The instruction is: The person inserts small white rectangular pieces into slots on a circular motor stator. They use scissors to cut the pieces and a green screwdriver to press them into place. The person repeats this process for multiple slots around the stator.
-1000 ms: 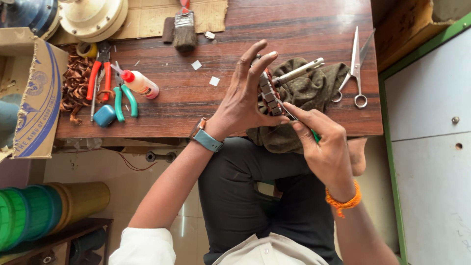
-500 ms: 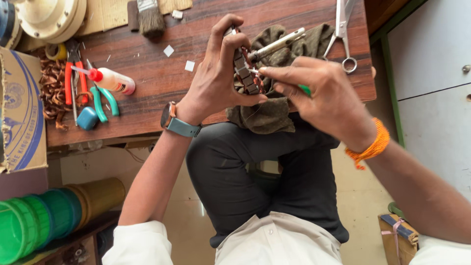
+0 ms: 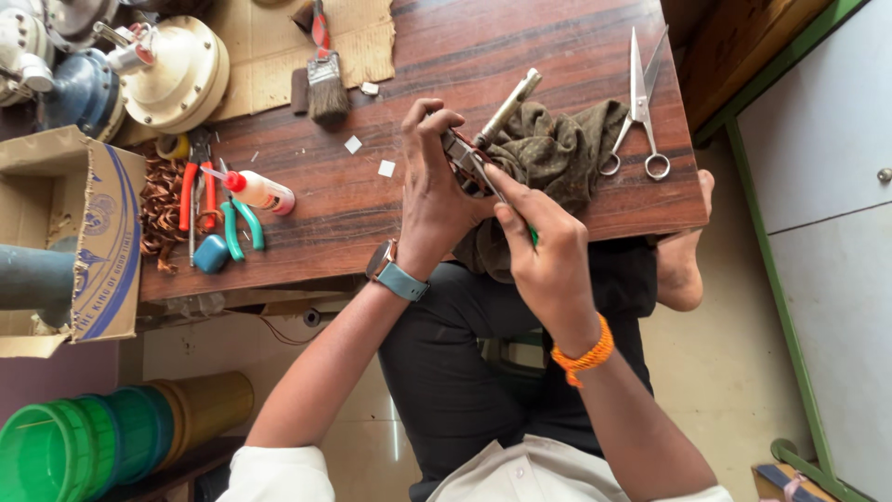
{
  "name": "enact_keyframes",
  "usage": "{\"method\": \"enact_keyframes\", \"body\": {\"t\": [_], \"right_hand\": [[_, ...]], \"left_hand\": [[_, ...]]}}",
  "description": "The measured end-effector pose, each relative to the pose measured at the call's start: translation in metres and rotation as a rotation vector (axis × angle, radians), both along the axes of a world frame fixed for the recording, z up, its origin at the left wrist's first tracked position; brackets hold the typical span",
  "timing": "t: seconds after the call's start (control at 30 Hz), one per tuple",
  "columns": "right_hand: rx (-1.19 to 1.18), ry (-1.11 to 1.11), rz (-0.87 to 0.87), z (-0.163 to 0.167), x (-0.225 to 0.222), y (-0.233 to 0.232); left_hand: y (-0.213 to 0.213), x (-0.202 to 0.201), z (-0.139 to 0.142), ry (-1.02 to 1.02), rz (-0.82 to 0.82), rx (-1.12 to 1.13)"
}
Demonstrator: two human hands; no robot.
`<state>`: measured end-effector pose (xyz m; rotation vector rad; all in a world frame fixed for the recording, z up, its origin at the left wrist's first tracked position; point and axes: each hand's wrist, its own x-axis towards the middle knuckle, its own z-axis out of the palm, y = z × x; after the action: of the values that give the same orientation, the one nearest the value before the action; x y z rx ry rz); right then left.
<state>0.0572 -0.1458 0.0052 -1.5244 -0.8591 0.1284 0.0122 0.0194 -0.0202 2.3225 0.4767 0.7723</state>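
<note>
Item: left hand. Fingers are curling closed around a small wound motor part, a slotted metal core with copper-coloured windings, gripping it above the table edge; a teal-strapped watch is sitting at the wrist.

Item: right hand. Fingertips are pinching narrowly on a thin green-handled tool, its tip now pressing into the core at 10 o'clock from the knuckles. Orange thread band on the wrist.

Change noted: a moment ago the left fingers were splayed wide and the part was sitting more exposed; they are now wrapping it tighter and both hands are meeting closer, suggesting finer work on the windings is proceeding.

Surroundings: olive cloth lying at 2 o'clock of the part, a metal rod at 1 o'clock, scissors farther at 2 o'clock, paintbrush at 10 o'clock, pliers and glue bottle at 9 o'clock, on the wooden table.
</note>
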Motion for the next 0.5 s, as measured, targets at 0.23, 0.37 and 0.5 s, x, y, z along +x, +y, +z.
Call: {"method": "enact_keyframes", "body": {"t": [0.23,0.37,0.5], "right_hand": [[0.185,0.569,-0.029,-0.037,0.029,-0.034],[0.385,0.787,0.022,-0.042,0.058,-0.056],[0.472,0.993,0.164,-0.048,0.059,-0.063]], "left_hand": [[0.018,-0.012,-0.014,-0.072,-0.2,0.131],[0.026,-0.017,-0.018,-0.018,-0.177,0.04],[0.031,-0.016,-0.02,-0.129,-0.276,-0.243]]}}
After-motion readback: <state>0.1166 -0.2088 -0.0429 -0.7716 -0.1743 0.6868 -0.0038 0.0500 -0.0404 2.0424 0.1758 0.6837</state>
